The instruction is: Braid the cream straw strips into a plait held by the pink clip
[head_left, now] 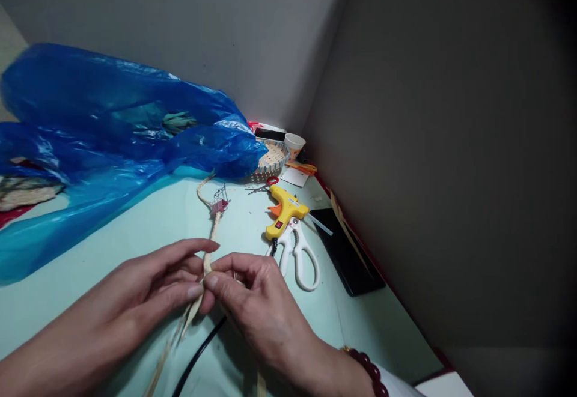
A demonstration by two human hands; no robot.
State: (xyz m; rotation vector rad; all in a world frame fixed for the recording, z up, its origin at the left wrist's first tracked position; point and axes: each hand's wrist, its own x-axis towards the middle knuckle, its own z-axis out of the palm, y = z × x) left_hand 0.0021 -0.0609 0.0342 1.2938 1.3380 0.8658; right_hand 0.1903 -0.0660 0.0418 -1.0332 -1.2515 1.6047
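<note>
A plaited straw braid (211, 238) lies on the pale green tabletop (148, 223), held at its far part by a red binder clip (219, 205). My left hand (148, 292) pinches the loose straw strips (187, 319) at the braid's near end between thumb and fingers. My right hand (252, 295), with a dark red bead bracelet (367, 370) on the wrist, pinches the same strips from the right, thumb against thumb. Loose strip ends trail toward me under my hands.
A big blue plastic bag (112, 121) covers the back left. A yellow glue gun (285, 209), white-handled scissors (300, 256), small red-handled scissors (264, 187), a black phone (347, 250), a woven tray (273, 160) and a paper cup (294, 143) sit to the right near the grey wall. A black cable (198, 355) runs below my hands.
</note>
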